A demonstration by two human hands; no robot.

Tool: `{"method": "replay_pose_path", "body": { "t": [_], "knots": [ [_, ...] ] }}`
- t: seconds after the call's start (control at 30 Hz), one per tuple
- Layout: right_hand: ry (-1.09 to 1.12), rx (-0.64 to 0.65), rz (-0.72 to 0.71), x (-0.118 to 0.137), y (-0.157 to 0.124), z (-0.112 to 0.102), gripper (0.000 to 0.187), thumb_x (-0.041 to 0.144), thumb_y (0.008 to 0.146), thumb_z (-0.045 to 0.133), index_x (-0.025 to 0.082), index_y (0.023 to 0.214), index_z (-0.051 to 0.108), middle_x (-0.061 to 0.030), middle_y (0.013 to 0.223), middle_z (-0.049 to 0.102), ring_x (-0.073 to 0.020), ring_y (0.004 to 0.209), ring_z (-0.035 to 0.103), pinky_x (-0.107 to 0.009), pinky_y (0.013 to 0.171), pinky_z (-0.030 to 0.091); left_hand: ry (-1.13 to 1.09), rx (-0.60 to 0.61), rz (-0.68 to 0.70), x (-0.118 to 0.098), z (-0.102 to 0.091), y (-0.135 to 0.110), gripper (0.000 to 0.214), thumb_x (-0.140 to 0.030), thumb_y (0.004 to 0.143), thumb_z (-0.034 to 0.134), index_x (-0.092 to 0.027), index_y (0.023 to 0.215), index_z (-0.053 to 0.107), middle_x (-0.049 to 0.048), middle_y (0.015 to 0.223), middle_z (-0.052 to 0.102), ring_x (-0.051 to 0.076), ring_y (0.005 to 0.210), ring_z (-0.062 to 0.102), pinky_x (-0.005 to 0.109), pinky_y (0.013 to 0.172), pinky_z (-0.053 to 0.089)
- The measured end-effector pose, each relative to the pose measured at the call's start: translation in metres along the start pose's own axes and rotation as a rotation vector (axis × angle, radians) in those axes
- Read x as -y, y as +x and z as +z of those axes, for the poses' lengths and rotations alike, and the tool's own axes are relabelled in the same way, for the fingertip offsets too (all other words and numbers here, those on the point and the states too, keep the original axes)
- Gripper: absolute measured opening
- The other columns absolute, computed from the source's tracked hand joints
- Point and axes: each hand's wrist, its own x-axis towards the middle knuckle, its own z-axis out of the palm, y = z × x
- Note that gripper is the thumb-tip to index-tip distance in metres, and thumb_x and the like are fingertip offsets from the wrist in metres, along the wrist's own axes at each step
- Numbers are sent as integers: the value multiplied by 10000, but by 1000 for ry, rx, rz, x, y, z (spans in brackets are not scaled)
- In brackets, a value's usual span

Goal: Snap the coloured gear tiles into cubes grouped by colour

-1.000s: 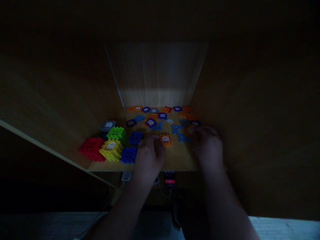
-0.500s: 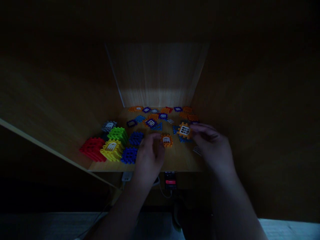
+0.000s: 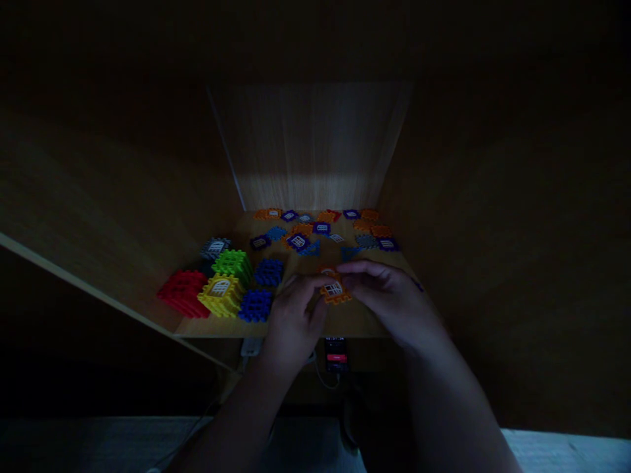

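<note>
on the shelf, near its front edge, the left hand and the right hand face each other. a front tile is between their fingertips, partly over a second tile just behind it.

left of the left hand, a near stack stands before a far stack. farther left, a middle stack stands between these and an outer stack, with another stack behind it.

loose tiles lie across the rear of the shelf, some overlapping, before the back panel. below the front edge, between the forearms, is a phone.
</note>
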Motion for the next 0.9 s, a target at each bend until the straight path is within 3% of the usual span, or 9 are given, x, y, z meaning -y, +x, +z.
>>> {"method": "replay_pose_path", "body": {
  "t": [0.2,0.43,0.6,0.73,0.9],
  "knots": [
    [-104,-28,-64,-1,2,3,219,422,856,848,240,969,800,-37,976,833,-211,929,781,-345,864,627,-4,-51,-95,-1,3,-3,357,-84,938,675,-263,1246,704,28,1095,805,183,940,762,335,914,623],
    [-141,-9,-84,-3,3,2,233,454,899,817,237,983,800,-37,968,836,-195,888,776,-338,844,622,9,-72,-65,0,2,-3,231,-141,949,703,-260,1146,727,21,1020,798,186,929,758,324,884,625],
    [-180,-24,-112,-3,2,1,254,477,935,793,237,1018,804,-45,1001,843,-202,909,778,-334,845,614,4,-92,-74,0,4,-3,238,-103,917,731,-258,1097,732,2,980,791,172,894,745,297,855,602],
    [-244,10,-154,1,-2,1,229,470,985,747,250,1026,798,-40,1034,825,-209,962,769,-341,883,607,44,-136,-174,0,4,-3,217,-68,895,712,-249,1013,734,-5,942,787,177,878,742,283,802,587],
    [-403,107,-246,2,-3,1,261,410,893,874,288,1105,783,-32,1156,787,-235,1106,738,-373,975,584,94,-177,-279,-1,6,-4,201,-77,885,714,-237,1007,727,0,922,792,182,821,752,289,761,599]
  ]
}}
